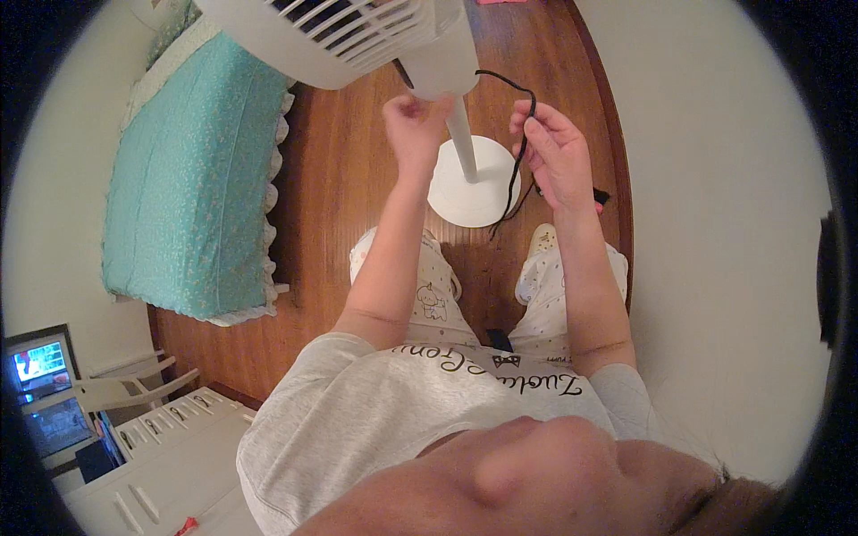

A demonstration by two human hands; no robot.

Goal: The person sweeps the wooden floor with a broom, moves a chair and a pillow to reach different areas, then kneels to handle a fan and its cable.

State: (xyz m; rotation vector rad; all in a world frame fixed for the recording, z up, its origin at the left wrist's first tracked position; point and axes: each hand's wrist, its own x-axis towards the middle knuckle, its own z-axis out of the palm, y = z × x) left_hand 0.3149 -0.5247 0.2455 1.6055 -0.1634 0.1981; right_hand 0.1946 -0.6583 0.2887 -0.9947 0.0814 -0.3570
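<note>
A white pedestal fan (pixel 439 60) stands before me, its slatted grille (pixel 328 30) at the top of the view. A slim pole (pixel 462 144) runs from its head down to a round base (pixel 472 201) on the floor. My left hand (pixel 414 130) is raised against the underside of the fan's head, beside the top of the pole; its fingers are curled and partly hidden. Between thumb and fingers, my right hand (pixel 553 151) pinches a black power cord (pixel 519 87). The cord leaves the fan's head and hangs down past the base in a loose loop.
At left is a bed (pixel 194 181) with a teal cover and scalloped trim. A pale wall (pixel 717 201) rises close on the right. Small dark and pink items (pixel 601 199) lie by my right forearm. White drawers (pixel 167 435) and a lit screen (pixel 43 365) stand lower left.
</note>
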